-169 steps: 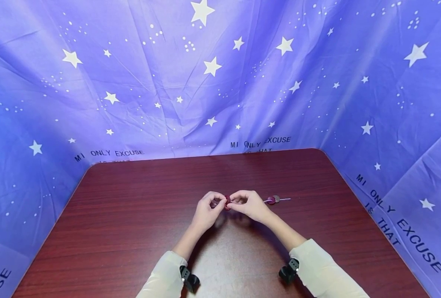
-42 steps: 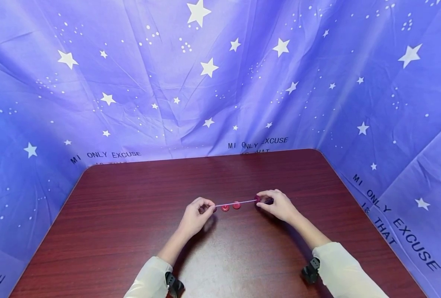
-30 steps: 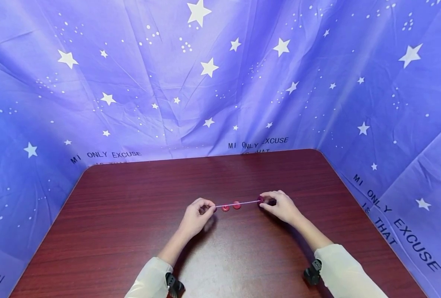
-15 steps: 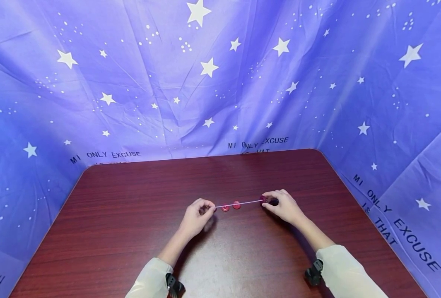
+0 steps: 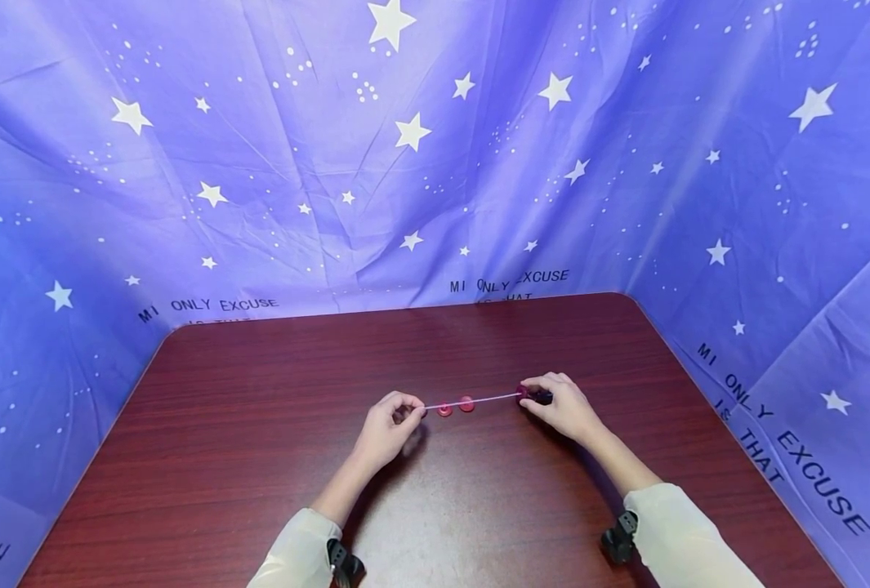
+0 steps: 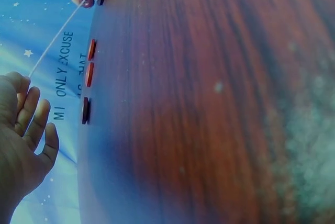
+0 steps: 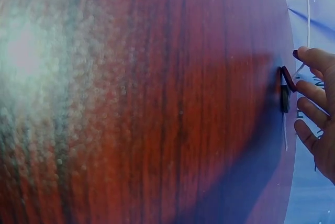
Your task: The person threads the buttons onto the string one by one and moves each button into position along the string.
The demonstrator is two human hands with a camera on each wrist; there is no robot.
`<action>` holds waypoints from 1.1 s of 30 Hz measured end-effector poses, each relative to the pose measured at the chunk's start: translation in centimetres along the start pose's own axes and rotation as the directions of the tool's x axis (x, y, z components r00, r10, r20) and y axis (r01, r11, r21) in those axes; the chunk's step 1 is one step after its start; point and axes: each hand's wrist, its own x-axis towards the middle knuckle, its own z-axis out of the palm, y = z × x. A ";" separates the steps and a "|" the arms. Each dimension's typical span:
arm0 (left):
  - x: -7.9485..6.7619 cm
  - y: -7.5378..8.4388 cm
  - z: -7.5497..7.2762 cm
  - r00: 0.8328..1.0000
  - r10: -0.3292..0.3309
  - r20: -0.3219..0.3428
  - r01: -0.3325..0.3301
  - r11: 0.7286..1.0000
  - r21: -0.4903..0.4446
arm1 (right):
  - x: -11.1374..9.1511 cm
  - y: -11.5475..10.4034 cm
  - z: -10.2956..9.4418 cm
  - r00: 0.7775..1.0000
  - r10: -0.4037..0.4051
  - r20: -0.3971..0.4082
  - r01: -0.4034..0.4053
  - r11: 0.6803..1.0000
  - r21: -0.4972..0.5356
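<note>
A thin pale string runs taut between both hands above the table. My left hand pinches its left end between thumb and forefinger. My right hand pinches a dark red button threaded on the string; in the left wrist view this button sits at the fingertips. Below the right fingers, the right wrist view shows a dark red button and a darker button on the string, its tail hanging beyond them. Two red buttons lie on the table under the taut string.
The left wrist view shows another dark button on the table near the left hand. The brown wood-grain table has rounded far corners. A blue-purple star-printed curtain surrounds its back and sides.
The hands, together at one button earlier, are now apart with the string stretched between them. My right hand has slid the dark red button rightward; the left has stayed still lately.
</note>
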 end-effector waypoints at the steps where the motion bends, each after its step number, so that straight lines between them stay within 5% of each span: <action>1: 0.0 0.0 0.0 1.000 -0.003 0.000 0.003 1.000 0.003 | 0.0 0.0 0.0 1.000 -0.001 -0.002 0.001 1.000 -0.001; 20: -0.1 -0.3 0.0 1.000 -0.009 0.006 0.009 1.000 -0.009 | -0.1 0.8 0.2 1.000 -0.012 -0.013 0.011 0.998 -0.063; 33: 0.0 0.0 0.3 1.000 -0.025 0.009 0.025 1.000 -0.019 | -0.1 0.8 0.4 0.999 -0.009 0.053 0.018 0.985 -0.170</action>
